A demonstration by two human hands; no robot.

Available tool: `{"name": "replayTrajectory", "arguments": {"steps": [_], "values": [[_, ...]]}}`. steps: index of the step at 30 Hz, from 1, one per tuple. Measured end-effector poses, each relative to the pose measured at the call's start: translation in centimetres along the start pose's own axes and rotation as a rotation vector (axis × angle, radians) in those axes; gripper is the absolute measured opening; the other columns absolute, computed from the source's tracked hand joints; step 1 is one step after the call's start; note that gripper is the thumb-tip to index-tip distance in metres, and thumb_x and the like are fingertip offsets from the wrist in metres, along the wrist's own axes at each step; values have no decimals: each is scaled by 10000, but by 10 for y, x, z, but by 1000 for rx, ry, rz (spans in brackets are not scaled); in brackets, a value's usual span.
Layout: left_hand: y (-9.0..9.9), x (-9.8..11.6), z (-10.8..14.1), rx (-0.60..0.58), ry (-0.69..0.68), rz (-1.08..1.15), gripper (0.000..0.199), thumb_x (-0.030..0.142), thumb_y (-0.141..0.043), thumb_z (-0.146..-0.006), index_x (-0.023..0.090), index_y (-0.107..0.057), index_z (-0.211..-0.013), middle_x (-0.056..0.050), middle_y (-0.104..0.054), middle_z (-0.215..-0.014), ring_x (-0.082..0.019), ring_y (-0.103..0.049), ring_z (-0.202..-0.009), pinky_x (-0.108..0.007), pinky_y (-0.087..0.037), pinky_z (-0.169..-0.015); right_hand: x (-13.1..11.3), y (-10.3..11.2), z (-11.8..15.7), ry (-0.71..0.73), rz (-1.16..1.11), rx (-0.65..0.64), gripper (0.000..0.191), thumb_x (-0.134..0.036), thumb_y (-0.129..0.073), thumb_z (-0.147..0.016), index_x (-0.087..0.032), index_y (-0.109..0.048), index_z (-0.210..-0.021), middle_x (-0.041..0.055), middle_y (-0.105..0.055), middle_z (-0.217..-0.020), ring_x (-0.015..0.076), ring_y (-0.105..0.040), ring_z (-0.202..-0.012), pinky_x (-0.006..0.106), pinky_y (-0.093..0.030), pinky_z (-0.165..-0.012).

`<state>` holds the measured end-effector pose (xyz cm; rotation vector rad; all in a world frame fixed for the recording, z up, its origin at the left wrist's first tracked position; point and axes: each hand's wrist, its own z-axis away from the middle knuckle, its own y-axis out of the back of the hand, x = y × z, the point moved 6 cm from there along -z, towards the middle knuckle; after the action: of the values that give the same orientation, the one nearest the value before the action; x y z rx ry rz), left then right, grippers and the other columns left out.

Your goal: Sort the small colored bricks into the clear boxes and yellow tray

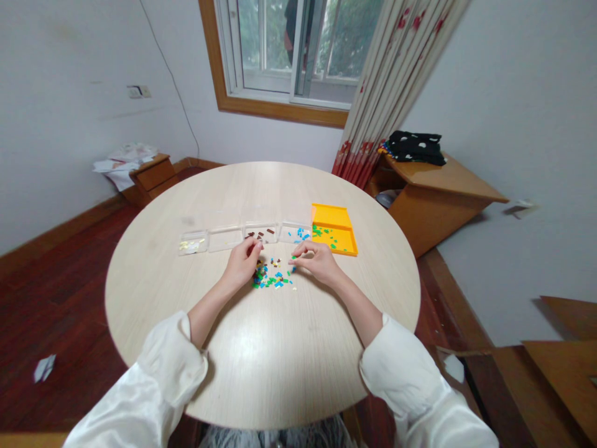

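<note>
Tiny bricks (pixel 277 282) lie loosely scattered on a round table (pixel 275 348), between the two hands and slightly nearer the wearer. Just beyond the hands runs a row of clear boxes (pixel 226 239), ending past the right fingers at an open yellow box (pixel 347 235). Well beyond the right hand (pixel 319 261), black patterned cloth (pixel 417 148) rests on a wooden cabinet (pixel 448 193). Green, blue, brown and pale yellow mix in the scatter (the left hand (pixel 240 262) hides part of its edge). That hand is curled, thumb meeting forefinger, contents hidden; the right's thumb and forefinger are nearly together, a green piece showing there, though whether gripped I cannot tell.
</note>
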<state>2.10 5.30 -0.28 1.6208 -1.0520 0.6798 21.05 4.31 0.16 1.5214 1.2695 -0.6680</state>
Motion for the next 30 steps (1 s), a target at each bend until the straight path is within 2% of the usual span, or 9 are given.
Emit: {"name": "replayTrajectory", "arguments": {"steps": [30], "values": [[0,0,0,4,-26,5,183,284,-428,-810,185,-520,-686,28,-491,-589,-134,-475,-592,-246,-357,-583,-1,0,1,-16,17,-11,274,-404,-746,-615,-177,-595,-584,19,-642,-666,141,-573,-658,296,-429,-669]]}}
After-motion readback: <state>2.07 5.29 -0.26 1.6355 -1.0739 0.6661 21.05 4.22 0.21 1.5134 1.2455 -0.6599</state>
